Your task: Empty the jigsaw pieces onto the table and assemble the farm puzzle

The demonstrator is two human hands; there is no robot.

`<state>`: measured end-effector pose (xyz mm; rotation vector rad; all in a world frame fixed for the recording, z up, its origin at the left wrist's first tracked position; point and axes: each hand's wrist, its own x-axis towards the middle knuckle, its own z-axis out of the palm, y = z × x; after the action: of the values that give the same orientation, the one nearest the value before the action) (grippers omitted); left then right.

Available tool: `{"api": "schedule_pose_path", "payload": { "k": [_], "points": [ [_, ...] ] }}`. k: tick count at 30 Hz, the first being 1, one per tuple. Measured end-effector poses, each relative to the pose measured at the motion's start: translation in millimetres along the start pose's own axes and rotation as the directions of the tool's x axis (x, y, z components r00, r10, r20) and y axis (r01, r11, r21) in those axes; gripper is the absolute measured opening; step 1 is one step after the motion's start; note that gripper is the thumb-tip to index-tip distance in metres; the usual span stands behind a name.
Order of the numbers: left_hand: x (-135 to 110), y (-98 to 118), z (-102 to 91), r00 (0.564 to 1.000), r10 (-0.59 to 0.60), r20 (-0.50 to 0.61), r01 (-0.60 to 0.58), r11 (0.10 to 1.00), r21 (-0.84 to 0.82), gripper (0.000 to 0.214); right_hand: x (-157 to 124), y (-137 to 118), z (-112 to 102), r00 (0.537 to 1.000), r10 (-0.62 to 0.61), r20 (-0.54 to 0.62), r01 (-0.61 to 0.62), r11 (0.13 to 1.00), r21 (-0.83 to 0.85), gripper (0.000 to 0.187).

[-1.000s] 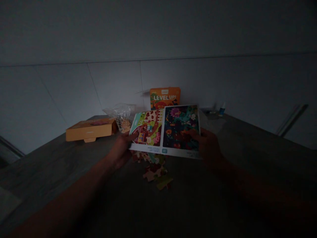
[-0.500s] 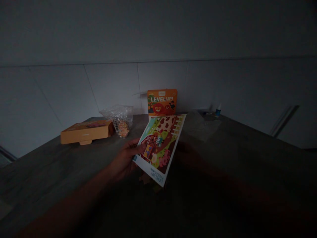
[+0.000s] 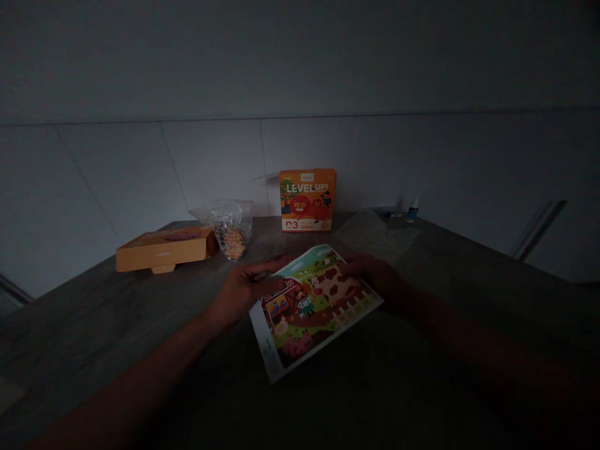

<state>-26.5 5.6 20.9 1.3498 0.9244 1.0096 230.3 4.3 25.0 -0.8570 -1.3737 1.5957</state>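
A printed picture card point(image 3: 315, 310) with a farm scene lies low over the dark tabletop, turned at a slant. My left hand point(image 3: 248, 290) grips its upper left edge, fingers over the red barn. My right hand point(image 3: 374, 276) holds its upper right edge, near the brown-spotted cow pattern. Whether the card touches the table cannot be told. No puzzle pieces show; the card may hide them.
Behind the hands, an orange "LEVEL UP!" box point(image 3: 307, 200) stands against the tiled wall. To the left lie a flat orange box point(image 3: 162, 250) and a clear bag of pieces point(image 3: 229, 230). A small blue-capped bottle point(image 3: 412, 211) stands at the back right.
The card has dropped lower and turned flatter, its farm side up. My right hand has come back onto it. The pieces seen earlier on the table no longer show.
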Motion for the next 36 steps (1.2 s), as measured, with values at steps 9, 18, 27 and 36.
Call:
{"api": "schedule_pose_path", "payload": {
  "k": [9, 18, 27, 36],
  "points": [
    [11, -6, -11.5, 0.985, -0.026, -0.173, 0.002, 0.990, -0.140, 0.051, 11, 7, 4, 0.984, -0.080, -0.159, 0.104, 0.984, 0.147, 0.035],
    [4, -8, -2.5, 0.997, -0.020, -0.081, 0.007, 0.987, -0.158, 0.032, 13, 18, 0, 0.966, -0.127, -0.226, 0.127, 0.992, -0.016, 0.041],
    [1, -5, -0.3, 0.997, -0.035, -0.069, 0.016, 0.964, -0.266, 0.040, 17, 22, -1, 0.938, -0.221, -0.265, 0.184, 0.970, -0.160, 0.044],
    [2, -3, -0.7, 0.980, 0.075, -0.183, -0.117, 0.966, -0.231, 0.037, 11, 23, -1, 0.957, -0.257, -0.136, 0.192, 0.909, -0.370, 0.041]
  ]
}}
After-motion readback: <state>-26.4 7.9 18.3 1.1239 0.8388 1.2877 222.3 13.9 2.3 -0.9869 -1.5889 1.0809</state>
